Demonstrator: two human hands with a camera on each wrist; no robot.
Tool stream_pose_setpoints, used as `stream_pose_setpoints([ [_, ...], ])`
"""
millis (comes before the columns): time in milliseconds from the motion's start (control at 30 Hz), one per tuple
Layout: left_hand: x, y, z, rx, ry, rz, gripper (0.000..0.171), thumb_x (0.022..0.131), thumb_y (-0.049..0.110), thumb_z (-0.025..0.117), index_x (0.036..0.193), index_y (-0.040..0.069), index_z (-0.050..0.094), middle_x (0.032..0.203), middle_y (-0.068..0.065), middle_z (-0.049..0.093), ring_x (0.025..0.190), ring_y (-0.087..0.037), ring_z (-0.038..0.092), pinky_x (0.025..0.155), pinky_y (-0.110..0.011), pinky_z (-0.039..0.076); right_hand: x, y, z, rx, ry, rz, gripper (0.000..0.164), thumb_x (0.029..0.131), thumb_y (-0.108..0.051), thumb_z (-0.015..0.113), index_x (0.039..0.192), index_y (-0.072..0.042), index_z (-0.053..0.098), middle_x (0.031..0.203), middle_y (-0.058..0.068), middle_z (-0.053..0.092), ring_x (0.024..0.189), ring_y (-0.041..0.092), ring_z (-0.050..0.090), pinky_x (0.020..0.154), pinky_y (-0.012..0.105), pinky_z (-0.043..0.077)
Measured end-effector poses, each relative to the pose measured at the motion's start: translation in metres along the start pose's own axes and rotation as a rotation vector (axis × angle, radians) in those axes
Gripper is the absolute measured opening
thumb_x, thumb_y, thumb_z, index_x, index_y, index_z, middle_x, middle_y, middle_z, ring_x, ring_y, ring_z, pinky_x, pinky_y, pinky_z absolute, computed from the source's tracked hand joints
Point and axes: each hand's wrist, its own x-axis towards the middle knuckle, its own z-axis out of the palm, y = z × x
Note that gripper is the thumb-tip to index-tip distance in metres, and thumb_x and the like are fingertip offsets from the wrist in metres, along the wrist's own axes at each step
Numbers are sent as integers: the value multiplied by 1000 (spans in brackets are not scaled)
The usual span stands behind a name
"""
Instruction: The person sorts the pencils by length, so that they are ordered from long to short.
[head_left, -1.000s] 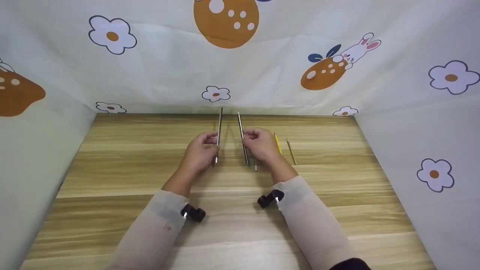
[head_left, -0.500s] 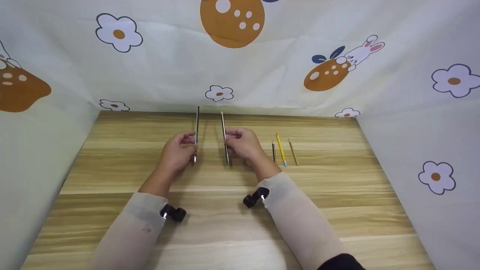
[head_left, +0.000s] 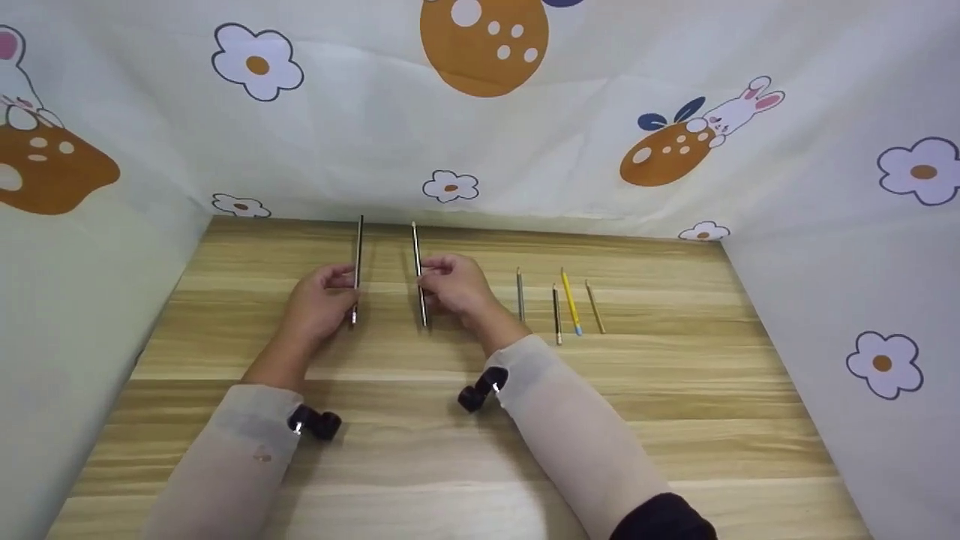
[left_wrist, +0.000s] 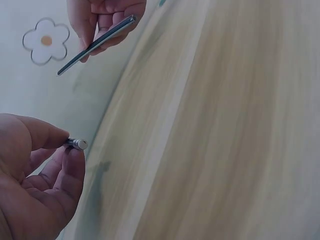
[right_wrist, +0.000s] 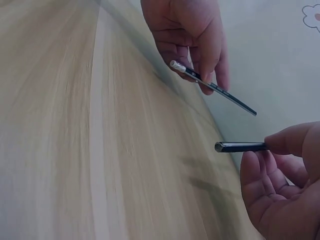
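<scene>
Between thumb and fingertips, my left hand [head_left: 319, 304] pinches a dark pencil [head_left: 358, 251] near its lower end. A white eraser [left_wrist: 82, 144] caps that pencil's near end in the left wrist view. To its right, my right hand [head_left: 459, 286] pinches a second dark pencil [head_left: 417, 247], whose near end is plain and flat [right_wrist: 218, 147] in the right wrist view. Both pencils are raised over the table, apart from each other and pointing away from me. The left one leans slightly right toward its far end; the right one leans slightly left.
Several pencils lie side by side on the wooden table [head_left: 420, 450], right of my hands: a grey pencil [head_left: 520, 292], a black pencil [head_left: 556, 311], a yellow pencil [head_left: 570, 296] and a short wood-coloured pencil [head_left: 595, 306]. A printed cloth [head_left: 337, 135] walls the back and sides.
Both hands have moved left with their pencils, the gap between them slightly wider than at first. The grey and black pencils on the table have come into fuller view.
</scene>
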Motion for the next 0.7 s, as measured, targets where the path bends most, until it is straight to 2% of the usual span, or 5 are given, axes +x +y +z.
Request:
stream_pose_setpoints([
  [100,2,-3,-8,38,9,2,54,100,13,66,152,4,56,143,-22,66,135,-35,64,102,-29,55,4,0,10,-4,9,-11,32,93,1,72,125,-1,75,95,4,71,75,14,71,75,38,67],
  [200,5,-6,-15,64,12,-2,54,100,13,64,153,4,56,144,-22,66,137,-35,63,106,-33,54,8,-2,20,-10,11,-12,30,93,-1,73,123,-3,76,93,5,74,74,13,71,78,39,67],
  [367,9,-10,-25,84,1,-1,53,101,13,64,152,2,56,144,-24,65,136,-36,64,97,-22,53,12,-6,35,-13,3,-5,31,92,-1,73,123,-3,76,90,3,73,70,14,69,80,42,66],
  [467,11,-14,-29,83,-8,3,53,101,12,66,152,1,56,144,-25,65,136,-36,64,92,-14,51,15,-5,43,-18,6,-19,31,92,0,73,123,-3,77,88,1,71,70,12,67,77,39,65],
  [700,13,-21,-31,88,-14,0,55,100,13,68,152,2,55,145,-25,65,136,-37,63,91,-15,50,17,0,50,-34,22,-49,34,92,-2,73,126,0,75,91,1,72,71,11,66,71,34,63],
])
